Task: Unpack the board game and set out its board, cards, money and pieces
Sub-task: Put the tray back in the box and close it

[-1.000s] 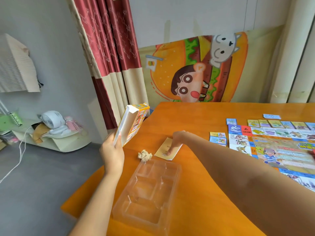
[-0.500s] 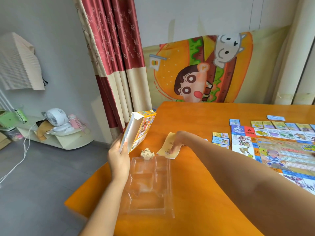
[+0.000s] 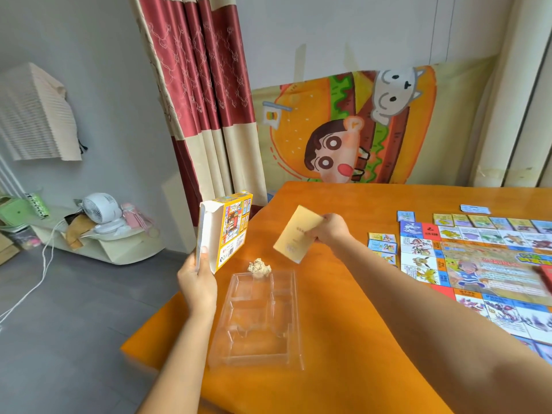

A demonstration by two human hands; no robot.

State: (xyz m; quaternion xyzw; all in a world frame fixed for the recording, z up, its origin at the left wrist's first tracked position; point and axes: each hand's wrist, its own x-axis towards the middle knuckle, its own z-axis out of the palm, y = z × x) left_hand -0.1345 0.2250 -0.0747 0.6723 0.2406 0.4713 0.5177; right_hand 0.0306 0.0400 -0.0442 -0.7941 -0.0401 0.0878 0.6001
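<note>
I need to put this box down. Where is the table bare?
Bare wood lies between the clear tray and the game board, and along the far edge of the table behind the cards. The right side is crowded; a paper ball sits beside the tray.
</note>
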